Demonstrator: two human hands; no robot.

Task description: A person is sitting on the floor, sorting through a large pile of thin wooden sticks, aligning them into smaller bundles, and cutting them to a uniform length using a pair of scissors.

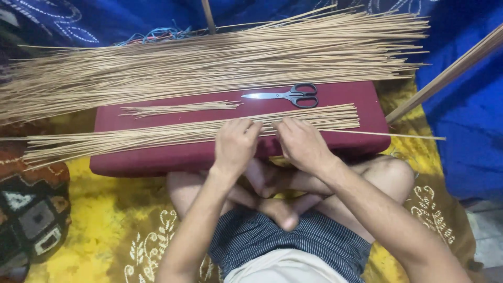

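From the head camera, a person sat cross-legged on a yellow patterned cloth (94,220), with a dark red padded bench (346,97) lying across in front of the knees. A long flat row of thin pale sticks (157,135) ran left to right over the near part of the bench, its left end reaching well past the bench edge. The left hand (234,144) rested palm down on this row, its fingers curled loosely with the tips pressing on the sticks; whether any stick was pinched between them could not be told. The right hand (300,141) lay just beside it, touching the same row, fingers bent and pointing toward the left hand, the grip likewise unclear.

Behind the row, a small short bundle of sticks (181,108) lay on the bench, apart from both hands. A pair of scissors (288,95) with dark handles lay closed near the far edge of the bench. Beyond it stretched a large heap of long sticks (209,63), against blue fabric (461,105). A slanted wooden pole (445,76) crossed the right side.
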